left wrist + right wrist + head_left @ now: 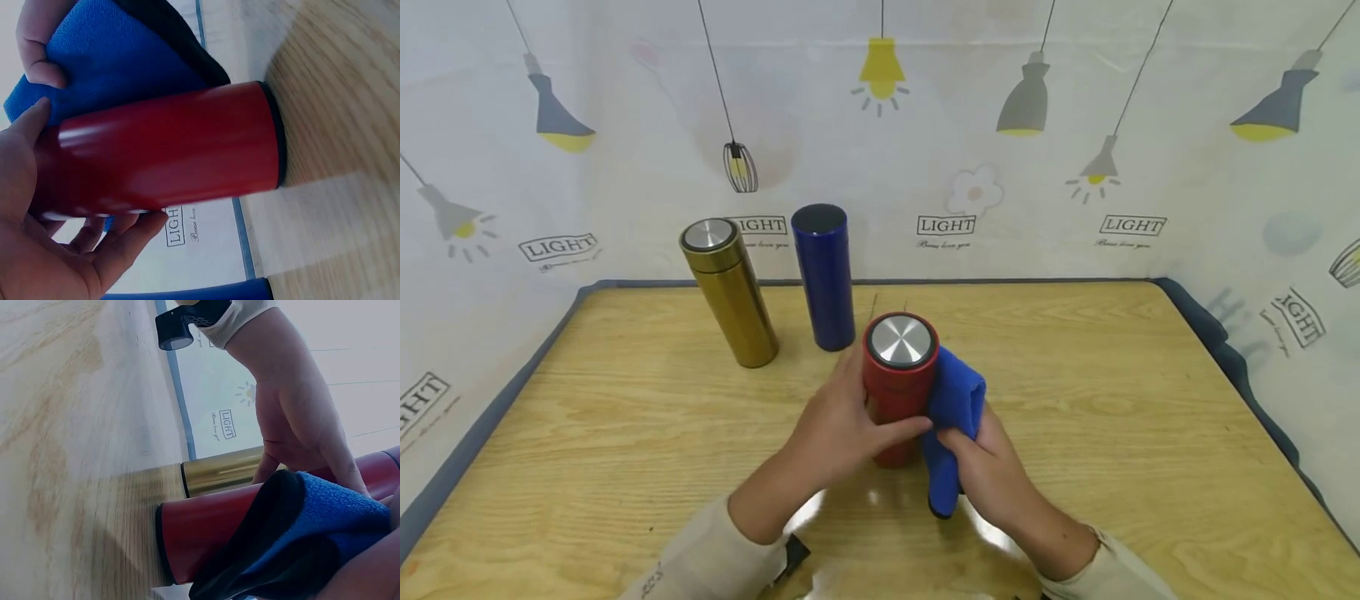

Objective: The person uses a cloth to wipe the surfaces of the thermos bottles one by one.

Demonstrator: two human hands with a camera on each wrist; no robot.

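A red thermos flask (pixel 901 392) with a silver disc on its lid stands upright near the middle of the table. My left hand (pixel 835 421) grips it from the left, thumb across the front and fingers behind. In the left wrist view the flask's red body (pixel 169 147) shows down to its black base rim. On the flask's right side, my right hand (pixel 996 467) holds a folded blue cloth (pixel 957 396) with dark edging against it. In the right wrist view, the cloth (pixel 337 506) covers part of the flask; some right-hand fingers are hidden behind it.
A gold thermos flask (pixel 733 300) and a dark blue one (pixel 825 279) stand upright behind, to the left. The wooden table (pixel 1112 400) ends at a white backdrop (pixel 820 75) printed with lamps and lettering.
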